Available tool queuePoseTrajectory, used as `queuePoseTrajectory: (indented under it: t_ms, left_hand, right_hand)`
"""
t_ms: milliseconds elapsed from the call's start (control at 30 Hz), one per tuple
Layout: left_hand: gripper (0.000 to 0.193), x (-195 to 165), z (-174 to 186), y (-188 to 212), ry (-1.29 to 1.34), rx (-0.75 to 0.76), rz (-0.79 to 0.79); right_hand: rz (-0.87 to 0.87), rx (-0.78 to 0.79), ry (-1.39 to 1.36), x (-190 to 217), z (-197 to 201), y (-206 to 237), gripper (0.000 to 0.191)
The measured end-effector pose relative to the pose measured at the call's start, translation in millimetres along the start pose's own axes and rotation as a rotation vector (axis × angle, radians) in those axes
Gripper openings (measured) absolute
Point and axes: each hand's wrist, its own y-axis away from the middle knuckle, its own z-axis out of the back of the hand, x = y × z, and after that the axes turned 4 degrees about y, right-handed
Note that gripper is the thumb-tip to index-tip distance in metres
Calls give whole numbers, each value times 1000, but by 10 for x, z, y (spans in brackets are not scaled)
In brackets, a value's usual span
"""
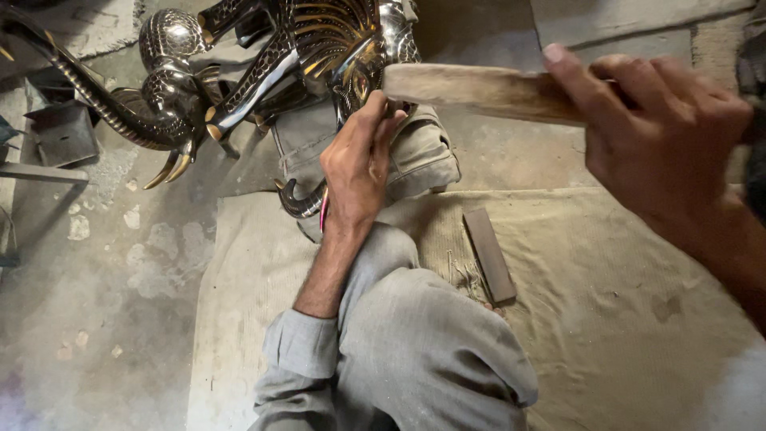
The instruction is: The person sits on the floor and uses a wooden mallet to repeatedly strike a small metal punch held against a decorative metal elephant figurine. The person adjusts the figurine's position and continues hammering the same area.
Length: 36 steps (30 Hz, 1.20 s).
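A dark, shiny metal elephant figure with engraved pattern and brass-coloured tusks lies on the floor and over my leg at the top of the view. My left hand reaches forward and pinches a small tool against the figure's body; the tool itself is mostly hidden by my fingers. My right hand is raised at the right, closed around a flat wooden mallet stick whose far end hovers just over my left fingers.
I sit on a beige cloth mat spread over a dusty concrete floor. A flat dark rectangular bar lies on the mat by my knee. Metal scraps stand at the far left.
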Motion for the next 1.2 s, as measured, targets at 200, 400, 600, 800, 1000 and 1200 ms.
queuePoseTrajectory:
  t_ms: [200,400,600,800,1000,1200]
  left_hand:
    - [42,-40,45,-21,-25,18,7]
    - [43,-30,30,-18,-32,11,-5]
    - [44,35,23,40,-53,32,-9]
    - [41,55,8,37,-27,24,-5]
    - [42,-42,78,23,-21,33,0]
    - [42,-44,62,-7,-62,22,7]
  right_hand:
    - [7,-36,17,42,49,-28,34]
    - [-12,35,-10,51,-33,-72,37]
    - [-19,-9,-121,6,-49,30,34]
    - [-36,-4,-164,28,-131,108,41]
    - [-26,-66,-76,40,-122,57,29]
    - [-20,-66,-16,65,-41,-14,32]
